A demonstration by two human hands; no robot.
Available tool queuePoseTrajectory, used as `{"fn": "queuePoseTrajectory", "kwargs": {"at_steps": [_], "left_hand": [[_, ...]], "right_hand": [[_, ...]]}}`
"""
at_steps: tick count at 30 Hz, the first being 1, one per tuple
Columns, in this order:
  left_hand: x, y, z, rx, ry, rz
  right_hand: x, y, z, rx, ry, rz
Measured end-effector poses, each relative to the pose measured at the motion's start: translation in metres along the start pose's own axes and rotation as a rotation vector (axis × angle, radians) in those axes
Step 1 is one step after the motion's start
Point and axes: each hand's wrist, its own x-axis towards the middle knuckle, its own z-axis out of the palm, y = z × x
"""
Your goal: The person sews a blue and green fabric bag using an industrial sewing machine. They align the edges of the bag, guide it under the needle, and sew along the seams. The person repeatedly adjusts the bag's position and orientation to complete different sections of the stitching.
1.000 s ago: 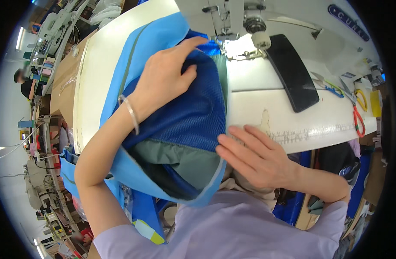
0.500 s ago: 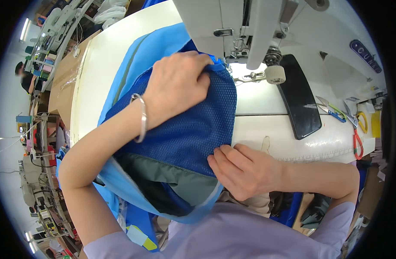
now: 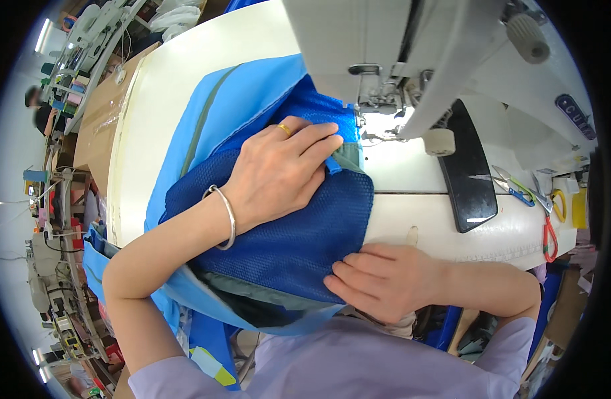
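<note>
My left hand (image 3: 282,169), with a ring and a bangle, is closed on the blue fabric near the sewing machine's presser foot (image 3: 378,133); its fingertips lie by a small blue tab (image 3: 334,167). My right hand (image 3: 382,282) has bent fingers gripping the lower right edge of the dark blue mesh panel (image 3: 312,219). The panel belongs to a piece with a light blue band (image 3: 179,153), a grey-green stripe and grey-green lining (image 3: 252,292). The piece covers the left part of the white machine table (image 3: 146,120) and hangs over its front edge.
The machine head (image 3: 425,60) overhangs the table's right. A black curved plate (image 3: 471,193), scissors with red handles (image 3: 550,233) and other tools lie to the right. Cardboard (image 3: 99,133), shelving and other machines stand left, where another person (image 3: 40,113) is partly visible.
The fabric has shifted down toward my body, with both hands lower in view. My left fingers have moved from the panel's upper edge onto a fold beside the needle, exposing more bright blue and grey-green fabric.
</note>
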Motion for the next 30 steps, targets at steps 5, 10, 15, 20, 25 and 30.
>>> {"fn": "queuePoseTrajectory", "kwargs": {"at_steps": [5, 10, 15, 20, 25, 30], "left_hand": [[-0.006, -0.005, 0.007, -0.005, 0.029, 0.015], [-0.001, -0.008, 0.014, -0.043, 0.093, 0.06], [0.002, -0.011, 0.014, -0.017, 0.064, 0.081], [0.009, -0.019, 0.018, -0.028, 0.05, 0.09], [0.009, -0.021, 0.018, -0.117, 0.102, 0.064], [0.019, -0.003, -0.018, -0.57, 0.023, -0.299]], "right_hand": [[0.009, 0.028, -0.028, 0.3, 0.153, 0.383], [0.018, 0.042, -0.015, -0.078, 0.169, 0.386], [0.017, 0.044, -0.003, -0.214, 0.121, 0.31], [0.017, 0.049, -0.001, -0.243, 0.145, 0.337], [0.013, 0.052, -0.006, -0.191, 0.229, 0.372], [0.024, 0.053, -0.021, 0.061, 0.433, 0.755]]}}
